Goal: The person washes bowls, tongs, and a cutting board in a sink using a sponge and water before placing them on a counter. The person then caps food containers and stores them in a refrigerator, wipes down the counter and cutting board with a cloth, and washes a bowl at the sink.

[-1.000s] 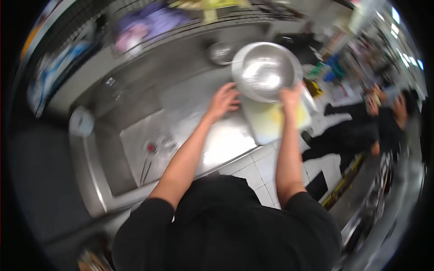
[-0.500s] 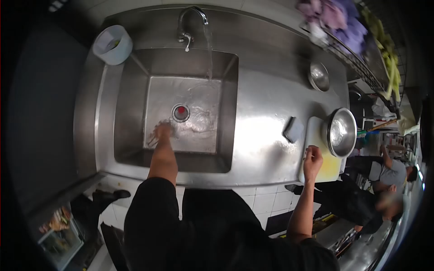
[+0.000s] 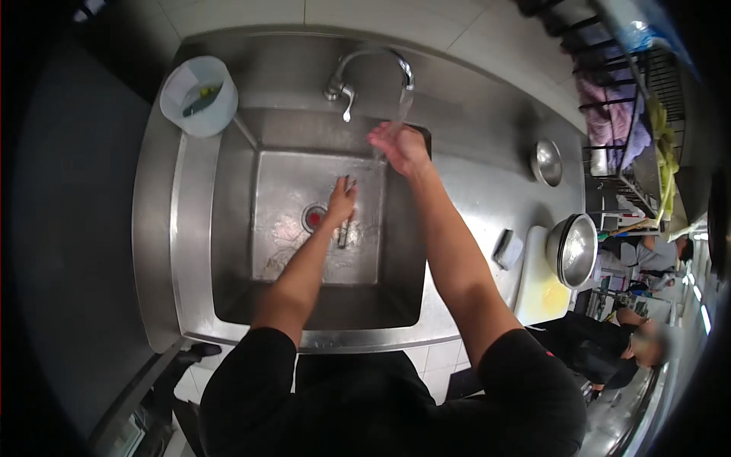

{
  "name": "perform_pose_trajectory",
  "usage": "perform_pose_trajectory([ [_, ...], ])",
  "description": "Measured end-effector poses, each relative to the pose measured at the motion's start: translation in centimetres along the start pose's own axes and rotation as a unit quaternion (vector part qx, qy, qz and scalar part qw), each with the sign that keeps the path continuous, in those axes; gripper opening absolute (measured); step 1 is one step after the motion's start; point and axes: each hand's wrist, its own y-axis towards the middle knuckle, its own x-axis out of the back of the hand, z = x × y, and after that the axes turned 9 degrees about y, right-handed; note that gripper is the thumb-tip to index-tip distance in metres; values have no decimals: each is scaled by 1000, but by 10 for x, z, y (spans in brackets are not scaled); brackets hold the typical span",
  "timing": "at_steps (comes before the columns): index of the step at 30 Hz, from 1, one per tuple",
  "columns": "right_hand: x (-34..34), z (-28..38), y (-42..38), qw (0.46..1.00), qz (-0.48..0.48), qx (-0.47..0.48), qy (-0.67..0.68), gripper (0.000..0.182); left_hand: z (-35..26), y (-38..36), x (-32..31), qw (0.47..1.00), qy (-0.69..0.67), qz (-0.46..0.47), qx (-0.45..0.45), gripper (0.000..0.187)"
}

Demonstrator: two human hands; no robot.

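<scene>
Your left hand [image 3: 340, 202] is low in the sink [image 3: 228, 228], gripping a slim metal utensil [image 3: 344, 228] beside the drain [image 3: 313, 217]. Farther back, your right hand [image 3: 397, 145] hangs loosely open, empty, under water running from the faucet [image 3: 369, 65].

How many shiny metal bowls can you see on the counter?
2: a small bowl near the back by the rack, and a big bowl on the cutting board. More may be stacked underneath.

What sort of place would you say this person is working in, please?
Probably a commercial kitchen: a deep stainless-steel sink with a running curved metal tap, round steel mixing bowls on the steel counter, and another worker nearby.
</scene>
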Motion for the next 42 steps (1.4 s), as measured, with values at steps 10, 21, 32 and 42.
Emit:
perform_pose_trajectory([
  [10,-31,60,-113,866,-75,-61,-490,44,-230,63,-6,769,-603,68,200,27],
  [21,-15,60,-173,710,21,265,-652,39,-189,121,-12,902,-351,-127,-218,30],
  [32,62,65,-262,474,13,355,-805,22,-259,93,110,953,-279,54,102,37],
  [42,102,69,-248,330,56,271,-903,14,71,5,48,879,437,156,114,30],
])
